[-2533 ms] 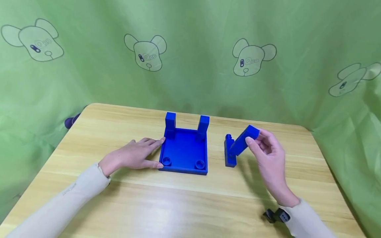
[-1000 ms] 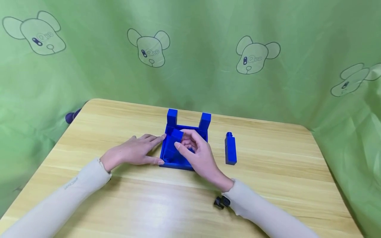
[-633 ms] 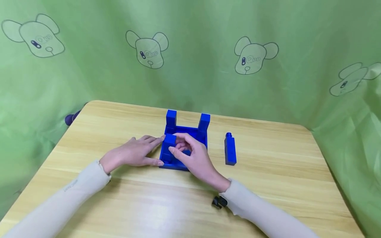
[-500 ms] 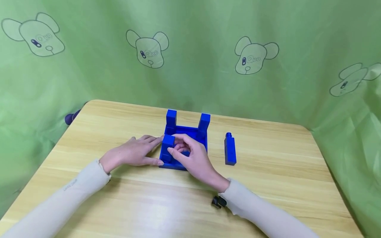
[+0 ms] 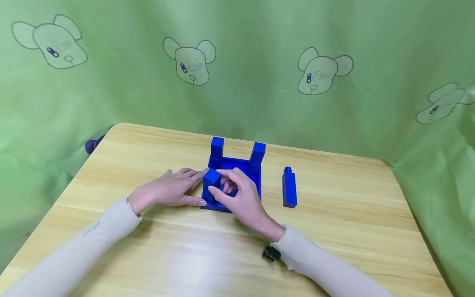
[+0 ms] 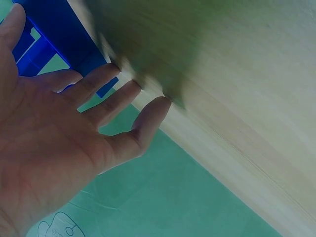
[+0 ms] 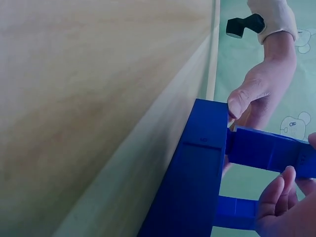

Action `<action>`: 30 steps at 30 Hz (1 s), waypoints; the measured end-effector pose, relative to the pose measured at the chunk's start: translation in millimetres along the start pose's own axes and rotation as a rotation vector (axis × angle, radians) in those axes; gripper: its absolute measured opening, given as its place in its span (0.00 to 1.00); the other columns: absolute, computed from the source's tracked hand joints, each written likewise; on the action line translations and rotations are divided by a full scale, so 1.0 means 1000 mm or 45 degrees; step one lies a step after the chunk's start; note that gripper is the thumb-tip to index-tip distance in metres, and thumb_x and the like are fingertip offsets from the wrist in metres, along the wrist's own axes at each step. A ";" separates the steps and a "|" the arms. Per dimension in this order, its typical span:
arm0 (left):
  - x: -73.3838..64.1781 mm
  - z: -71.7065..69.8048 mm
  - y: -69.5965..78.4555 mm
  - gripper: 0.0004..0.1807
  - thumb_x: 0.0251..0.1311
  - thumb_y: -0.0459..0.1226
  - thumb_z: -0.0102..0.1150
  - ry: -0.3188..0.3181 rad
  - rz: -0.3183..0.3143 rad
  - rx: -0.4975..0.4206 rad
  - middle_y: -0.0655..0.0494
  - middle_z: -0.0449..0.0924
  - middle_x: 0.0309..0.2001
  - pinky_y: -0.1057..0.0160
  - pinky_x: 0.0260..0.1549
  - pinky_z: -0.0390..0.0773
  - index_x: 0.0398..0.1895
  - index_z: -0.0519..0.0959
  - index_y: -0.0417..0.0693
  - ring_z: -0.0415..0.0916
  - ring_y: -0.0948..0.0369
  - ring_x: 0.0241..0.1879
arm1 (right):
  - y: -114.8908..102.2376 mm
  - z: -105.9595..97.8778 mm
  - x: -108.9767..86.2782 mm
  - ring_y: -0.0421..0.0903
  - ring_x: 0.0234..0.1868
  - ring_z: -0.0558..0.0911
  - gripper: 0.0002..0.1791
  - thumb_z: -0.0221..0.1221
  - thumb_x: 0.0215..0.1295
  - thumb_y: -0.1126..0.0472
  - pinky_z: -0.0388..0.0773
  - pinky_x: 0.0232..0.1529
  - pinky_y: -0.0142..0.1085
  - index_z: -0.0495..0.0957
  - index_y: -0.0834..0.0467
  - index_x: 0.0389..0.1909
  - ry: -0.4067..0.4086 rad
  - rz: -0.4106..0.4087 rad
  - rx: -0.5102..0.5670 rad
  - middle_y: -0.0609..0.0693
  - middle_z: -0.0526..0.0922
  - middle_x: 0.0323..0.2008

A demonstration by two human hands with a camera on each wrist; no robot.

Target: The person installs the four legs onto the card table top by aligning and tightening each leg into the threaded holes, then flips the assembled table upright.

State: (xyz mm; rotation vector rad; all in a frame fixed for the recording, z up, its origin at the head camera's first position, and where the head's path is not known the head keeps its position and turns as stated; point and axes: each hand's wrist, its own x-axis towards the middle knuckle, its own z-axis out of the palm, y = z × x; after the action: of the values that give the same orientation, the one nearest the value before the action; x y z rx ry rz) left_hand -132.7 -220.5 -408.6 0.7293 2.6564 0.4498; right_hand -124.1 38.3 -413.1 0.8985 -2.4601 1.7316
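Note:
A shallow square blue tabletop point(image 5: 219, 208) lies underside up, with two blue legs point(image 5: 217, 146) upright at its far corners. My right hand point(image 5: 243, 198) pinches a third blue leg point(image 5: 211, 183) between thumb and fingers, upright at the near left corner. In the right wrist view this leg point(image 7: 269, 150) meets the tabletop's face; its lower end is hidden. Flat beside the tabletop, my left hand point(image 5: 168, 190) touches its left edge with thumb and forefinger extended. The left wrist view shows the left palm point(image 6: 54, 143) with fingers spread loosely.
A loose blue leg point(image 5: 289, 189) with a threaded peg at its far end lies on the wooden table point(image 5: 345, 198), right of the tabletop. Green cloth point(image 5: 252, 103) with mouse drawings hangs behind and at both sides. A dark object point(image 5: 94, 144) shows past the left table edge.
My right hand has brought a leg from the right over to the near left corner and stood it upright. Since half a second ago that leg has turned. The left hand stays at the edge.

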 end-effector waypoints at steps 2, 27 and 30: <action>0.000 0.000 0.000 0.56 0.74 0.68 0.57 -0.001 0.001 -0.001 0.41 0.63 0.82 0.16 0.66 0.56 0.91 0.49 0.46 0.57 0.38 0.81 | 0.002 0.000 0.001 0.46 0.38 0.78 0.27 0.75 0.71 0.56 0.80 0.41 0.42 0.84 0.55 0.68 -0.018 0.002 0.003 0.55 0.80 0.41; 0.002 0.001 0.001 0.56 0.74 0.69 0.57 -0.007 0.002 0.021 0.41 0.63 0.82 0.17 0.66 0.57 0.91 0.49 0.48 0.57 0.38 0.81 | 0.005 -0.006 0.002 0.46 0.37 0.80 0.20 0.75 0.71 0.53 0.80 0.39 0.38 0.86 0.54 0.59 -0.073 -0.004 -0.010 0.54 0.83 0.40; 0.002 0.001 0.002 0.57 0.73 0.69 0.57 -0.010 0.005 0.016 0.41 0.63 0.82 0.16 0.66 0.58 0.91 0.49 0.48 0.58 0.38 0.80 | 0.004 -0.007 0.002 0.46 0.37 0.79 0.22 0.75 0.71 0.53 0.80 0.39 0.38 0.85 0.55 0.61 -0.092 -0.002 -0.015 0.56 0.82 0.40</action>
State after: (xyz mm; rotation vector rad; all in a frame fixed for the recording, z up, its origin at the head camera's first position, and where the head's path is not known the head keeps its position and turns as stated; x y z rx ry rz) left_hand -133.2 -217.0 -409.3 0.7392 2.6534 0.4312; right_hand -130.1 44.7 -413.0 0.9785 -2.5097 1.7127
